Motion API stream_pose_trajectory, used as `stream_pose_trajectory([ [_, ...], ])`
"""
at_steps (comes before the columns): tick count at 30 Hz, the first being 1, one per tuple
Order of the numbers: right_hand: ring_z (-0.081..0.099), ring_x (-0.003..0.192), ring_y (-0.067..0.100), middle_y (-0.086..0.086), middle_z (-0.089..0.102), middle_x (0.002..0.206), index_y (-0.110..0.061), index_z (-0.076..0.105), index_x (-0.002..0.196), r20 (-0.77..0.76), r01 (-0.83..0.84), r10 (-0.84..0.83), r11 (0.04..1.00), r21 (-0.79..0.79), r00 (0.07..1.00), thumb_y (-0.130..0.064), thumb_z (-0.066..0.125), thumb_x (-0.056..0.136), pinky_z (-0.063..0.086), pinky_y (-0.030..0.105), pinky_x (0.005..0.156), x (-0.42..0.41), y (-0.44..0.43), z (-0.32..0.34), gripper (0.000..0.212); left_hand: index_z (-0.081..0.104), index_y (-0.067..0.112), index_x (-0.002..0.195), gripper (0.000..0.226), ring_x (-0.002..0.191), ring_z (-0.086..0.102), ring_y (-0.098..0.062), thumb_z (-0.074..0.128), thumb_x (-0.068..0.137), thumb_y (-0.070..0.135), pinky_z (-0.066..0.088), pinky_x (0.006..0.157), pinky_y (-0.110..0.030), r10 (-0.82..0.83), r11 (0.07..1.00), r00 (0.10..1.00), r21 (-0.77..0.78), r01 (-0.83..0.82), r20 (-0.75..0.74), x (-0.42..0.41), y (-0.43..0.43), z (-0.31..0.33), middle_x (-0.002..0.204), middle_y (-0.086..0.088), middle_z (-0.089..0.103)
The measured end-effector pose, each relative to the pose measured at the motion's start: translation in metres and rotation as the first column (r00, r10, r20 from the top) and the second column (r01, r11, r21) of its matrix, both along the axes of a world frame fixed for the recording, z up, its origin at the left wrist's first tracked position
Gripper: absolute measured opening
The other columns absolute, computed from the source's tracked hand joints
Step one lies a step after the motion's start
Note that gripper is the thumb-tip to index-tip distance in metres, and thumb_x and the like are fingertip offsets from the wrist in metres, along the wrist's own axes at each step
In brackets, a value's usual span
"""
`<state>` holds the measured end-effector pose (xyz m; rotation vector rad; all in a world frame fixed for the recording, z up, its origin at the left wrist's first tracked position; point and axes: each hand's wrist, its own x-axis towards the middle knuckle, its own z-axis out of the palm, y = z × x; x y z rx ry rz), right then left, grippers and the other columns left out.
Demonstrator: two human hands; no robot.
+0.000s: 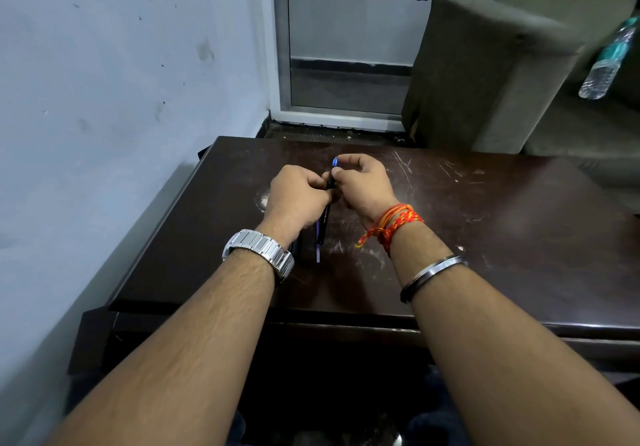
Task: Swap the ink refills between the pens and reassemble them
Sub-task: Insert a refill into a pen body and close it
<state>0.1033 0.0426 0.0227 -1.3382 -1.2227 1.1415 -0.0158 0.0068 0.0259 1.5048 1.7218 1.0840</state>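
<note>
Both hands, left [298,191] and right [363,182], pinch a black pen [325,218].

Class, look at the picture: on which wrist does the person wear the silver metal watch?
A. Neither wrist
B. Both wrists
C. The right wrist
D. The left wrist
D: the silver watch sits on the left wrist, while the right wrist carries red-orange threads and a thin bangle.

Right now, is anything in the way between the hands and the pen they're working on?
No. Both the left hand and right hand already grip the black pen directly above the table.
</note>
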Motion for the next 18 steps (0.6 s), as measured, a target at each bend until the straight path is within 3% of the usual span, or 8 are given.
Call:
stream_pose_trajectory([
  [3,0.064,0.063,0.014,0.008,0.070,0.083,-0.018,0.057,0.094,-0.077,0.007,-0.010,0.999,-0.044,0.997,0.001,0.047,0.090,0.043,0.016,0.040,-0.0007,0.0001,0.0039,0.021,0.083,0.019,0.087,0.006,0.087,0.072,-0.020,0.083,0.081,0.020,0.061,0.079,-0.039,-0.010,1.000,1.000,0.001,0.010,-0.018,0.0001,-0.0002,-0.0004,0.085,-0.001,0.077],
  [5,0.063,0.068,0.021,0.012,0.070,0.090,-0.017,0.059,0.091,-0.064,0.005,-0.009,0.998,-0.056,0.998,-0.013,0.056,0.089,0.049,0.026,0.051,-0.0016,-0.0004,0.0047,0.006,0.082,0.019,0.083,0.003,0.084,0.072,-0.021,0.083,0.082,0.020,0.061,0.075,-0.038,-0.013,1.000,0.999,0.000,0.013,-0.029,0.0006,-0.0002,0.0004,0.082,-0.002,0.076],
  [7,0.063,0.078,0.023,0.012,0.069,0.097,-0.014,0.062,0.099,0.004,0.000,0.000,0.998,-0.064,1.000,-0.033,0.069,0.083,0.055,0.040,0.070,-0.0016,-0.0011,0.0030,0.026,0.079,0.019,0.077,0.008,0.080,0.072,-0.022,0.084,0.081,0.022,0.060,0.071,-0.037,-0.013,1.000,0.999,-0.001,0.013,-0.030,0.0008,-0.0004,0.0009,0.080,-0.004,0.076],
  [9,0.064,0.081,0.022,0.012,0.070,0.101,-0.013,0.062,0.105,0.054,0.018,-0.015,0.999,-0.043,0.998,-0.040,0.077,0.076,0.055,0.043,0.076,-0.0014,-0.0027,0.0011,0.043,0.077,0.014,0.072,0.014,0.076,0.072,-0.024,0.084,0.080,0.023,0.059,0.068,-0.039,-0.010,1.000,1.000,0.005,0.010,-0.029,0.0006,-0.0002,0.0004,0.078,-0.010,0.076],
  [15,0.059,0.071,0.019,0.015,0.070,0.101,-0.022,0.059,0.093,0.024,0.007,-0.007,1.000,0.002,1.000,-0.016,0.075,0.078,0.044,0.029,0.057,0.0015,0.0011,-0.0002,0.023,0.082,0.020,0.078,0.005,0.081,0.074,-0.022,0.083,0.082,0.022,0.062,0.074,-0.041,-0.007,1.000,1.000,0.017,0.007,-0.012,0.0001,-0.0002,0.0012,0.077,-0.004,0.077],
  [18,0.063,0.072,0.024,0.018,0.072,0.103,-0.019,0.060,0.095,-0.027,0.006,-0.006,1.000,-0.005,1.000,-0.020,0.072,0.078,0.044,0.027,0.050,0.0013,0.0000,0.0034,0.021,0.080,0.019,0.075,0.008,0.079,0.073,-0.024,0.083,0.081,0.022,0.058,0.066,-0.035,-0.006,1.000,1.000,0.017,0.006,-0.023,0.0001,0.0010,0.0000,0.075,-0.004,0.076],
])
